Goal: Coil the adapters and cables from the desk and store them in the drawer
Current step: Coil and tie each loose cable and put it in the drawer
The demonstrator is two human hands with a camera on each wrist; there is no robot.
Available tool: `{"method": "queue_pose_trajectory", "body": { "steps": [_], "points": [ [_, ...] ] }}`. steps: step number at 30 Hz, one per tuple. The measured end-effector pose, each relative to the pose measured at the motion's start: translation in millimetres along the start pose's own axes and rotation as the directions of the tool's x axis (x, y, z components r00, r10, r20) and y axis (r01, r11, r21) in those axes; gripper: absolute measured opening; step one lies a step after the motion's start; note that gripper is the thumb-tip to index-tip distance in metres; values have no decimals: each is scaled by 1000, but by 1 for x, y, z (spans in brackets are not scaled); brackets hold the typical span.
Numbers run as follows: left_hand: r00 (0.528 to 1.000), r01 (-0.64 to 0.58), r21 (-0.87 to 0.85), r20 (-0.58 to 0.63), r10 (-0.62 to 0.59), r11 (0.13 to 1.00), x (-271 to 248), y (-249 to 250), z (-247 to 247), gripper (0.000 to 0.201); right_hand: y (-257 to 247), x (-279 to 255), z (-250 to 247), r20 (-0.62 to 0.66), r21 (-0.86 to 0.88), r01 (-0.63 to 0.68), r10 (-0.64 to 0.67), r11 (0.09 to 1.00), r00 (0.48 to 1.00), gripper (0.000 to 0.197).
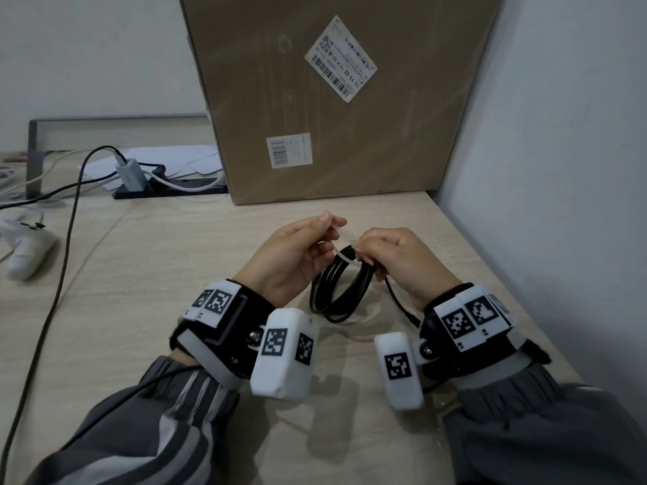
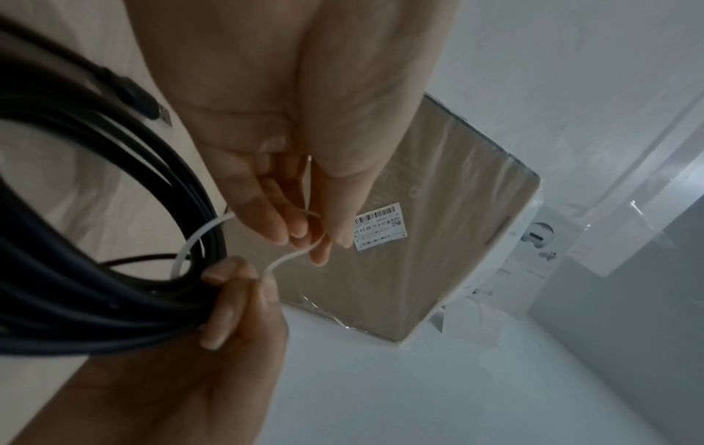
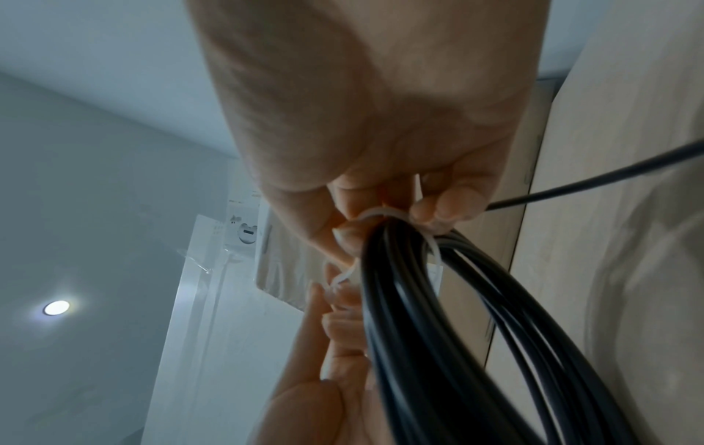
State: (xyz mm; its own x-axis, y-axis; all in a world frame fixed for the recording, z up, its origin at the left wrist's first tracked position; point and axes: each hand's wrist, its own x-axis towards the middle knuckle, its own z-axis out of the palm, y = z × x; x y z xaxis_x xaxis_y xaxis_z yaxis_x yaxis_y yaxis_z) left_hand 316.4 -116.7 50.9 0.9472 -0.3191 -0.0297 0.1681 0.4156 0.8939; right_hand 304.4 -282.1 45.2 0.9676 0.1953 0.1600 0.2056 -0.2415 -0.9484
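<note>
My right grip (image 1: 395, 255) clamps the top of the coiled black cable (image 1: 338, 292), which hangs just above the worktop (image 1: 157, 274) in front of the cardboard box (image 1: 332, 99). My left grip (image 1: 297, 250) pinches the white tie (image 1: 341, 239) looped around the coil.

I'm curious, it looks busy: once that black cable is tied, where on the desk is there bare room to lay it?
Bare desk lies between the left hand and the long black cord, and in front of the cardboard box. The far left is crowded: white controller, power strip, cords.
</note>
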Motion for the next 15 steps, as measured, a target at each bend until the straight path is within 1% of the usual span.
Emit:
{"method": "queue_pose_trajectory", "body": {
  "steps": [4,7,9,12,15],
  "points": [
    [1000,9,-62,1,-9,998,1,0,-1,27,-1,0,0,-9,6,41,-41,999,999,44],
    [1000,23,-148,2,-23,989,2,-2,-2,31,-1,-1,1,-16,4,49,-49,999,999,46],
    [999,31,-191,17,-28,981,3,-3,-4,29,-1,-1,1,-23,8,40,-39,999,999,47],
    [999,47,-189,33,-41,981,5,-5,-6,24,-2,-1,1,-6,10,39,-39,999,999,46],
    [998,52,-171,53,-43,984,6,-6,-8,22,-4,-3,0,16,32,32,-33,999,999,44]
  ]
}}
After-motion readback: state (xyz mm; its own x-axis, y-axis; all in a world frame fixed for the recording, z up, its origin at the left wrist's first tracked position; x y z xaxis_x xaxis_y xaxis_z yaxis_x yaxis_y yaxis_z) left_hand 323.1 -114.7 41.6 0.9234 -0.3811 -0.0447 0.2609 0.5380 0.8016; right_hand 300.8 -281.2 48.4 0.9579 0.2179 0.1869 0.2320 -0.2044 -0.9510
